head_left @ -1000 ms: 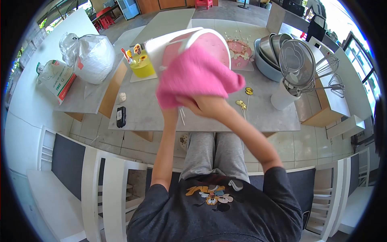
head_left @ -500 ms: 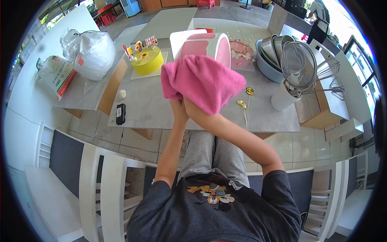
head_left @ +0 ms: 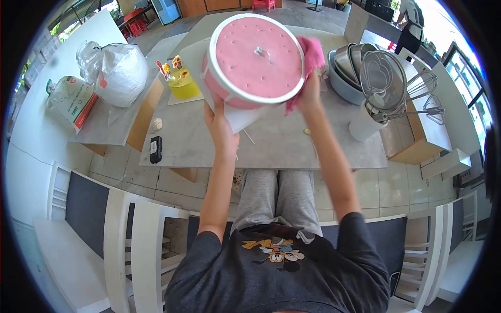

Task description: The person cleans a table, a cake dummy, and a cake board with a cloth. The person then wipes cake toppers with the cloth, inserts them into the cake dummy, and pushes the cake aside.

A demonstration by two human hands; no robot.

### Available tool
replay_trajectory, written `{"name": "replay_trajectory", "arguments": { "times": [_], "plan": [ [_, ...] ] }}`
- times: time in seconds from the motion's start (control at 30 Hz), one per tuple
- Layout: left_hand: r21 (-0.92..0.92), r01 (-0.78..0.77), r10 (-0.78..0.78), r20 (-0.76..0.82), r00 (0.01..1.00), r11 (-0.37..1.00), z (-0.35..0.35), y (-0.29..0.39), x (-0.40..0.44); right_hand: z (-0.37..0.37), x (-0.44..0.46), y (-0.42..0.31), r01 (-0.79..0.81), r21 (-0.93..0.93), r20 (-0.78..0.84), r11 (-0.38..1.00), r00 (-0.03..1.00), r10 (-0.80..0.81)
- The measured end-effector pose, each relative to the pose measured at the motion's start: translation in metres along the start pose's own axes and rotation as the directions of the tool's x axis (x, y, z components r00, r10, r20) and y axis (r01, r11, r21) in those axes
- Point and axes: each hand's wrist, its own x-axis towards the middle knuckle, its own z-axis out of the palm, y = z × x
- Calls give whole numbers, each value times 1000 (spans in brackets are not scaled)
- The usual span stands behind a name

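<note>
A round pink cake model (head_left: 258, 60) with a white rim and small dimples is lifted above the table and tilted so that its top faces me. My left hand (head_left: 220, 125) grips its lower left edge, by the white board (head_left: 245, 117) beneath it. At the model's right side, my right hand (head_left: 309, 96) is closed on a pink cloth (head_left: 312, 55), pressing it against the wall of the model. Some of the right fingers are hidden behind the cloth and the model. A yellow cake model (head_left: 183, 87) with toppers stands behind to the left.
On the grey table (head_left: 198, 143) lie a black case (head_left: 156, 149), a small white lump (head_left: 157, 124) and a gold topper (head_left: 307, 132). Metal bowls (head_left: 347, 65) and a white whisk holder (head_left: 364, 125) stand right. Bags (head_left: 122, 73) sit left. A person (head_left: 412, 26) is far right.
The cloth, earlier spread over both hands in front, is now at the right side in my right hand. My hands have parted, and the pink cake model is raised and tilted toward me.
</note>
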Motion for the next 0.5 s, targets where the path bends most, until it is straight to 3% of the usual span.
{"name": "replay_trajectory", "arguments": {
  "times": [0.03, 0.1, 0.13, 0.17, 0.23, 0.27, 0.3, 0.33, 0.37, 0.43, 0.47, 0.5],
  "plan": [
    [-6, -4, 4, -2, 1000, 1000, 4, -7, 6, 11, -10, 12, 82, 82, -132, 993, 989, -71],
    [-72, 18, -25, -106, 994, 997, 16, -17, 14, 41, -44, 22, -167, -97, -332, 981, 935, 126],
    [-27, 16, -20, -180, 984, 1000, 24, -18, 15, 8, -37, 73, 212, -618, 18, 757, 966, -256],
    [-24, 8, -12, -176, 984, 1000, 23, -18, 17, -27, -31, 122, 587, -782, 491, 208, 787, -373],
    [54, -91, 93, -38, 995, 994, 18, -20, 21, 33, -70, 76, 473, -771, 398, 427, 881, -256],
    [30, -82, 83, -31, 996, 996, 18, -16, 22, 31, -69, 71, 476, -770, 399, 425, 879, -261],
    [28, -84, 85, -29, 996, 996, 12, -13, 24, 27, -67, 64, 523, -782, 517, 338, 848, -115],
    [121, -25, 26, -9, 1000, 992, 2, -10, 26, 22, -67, 59, 576, -776, 605, 256, 795, 46],
    [216, 35, -36, 3, 999, 976, -1, -5, 25, 18, -65, 59, 574, -776, 604, 260, 796, 47],
    [145, 2, 2, -22, 1000, 989, 1, -2, 22, 10, -59, 62, 830, -483, 870, -277, 491, -45],
    [123, -31, 28, 26, 999, 992, -2, -2, 24, 12, -56, 54, 767, -371, 892, -523, 451, 29],
    [96, -62, 55, 73, 996, 994, -2, -3, 25, 27, -62, 45, 768, -373, 891, -520, 453, 31]
  ]
}}
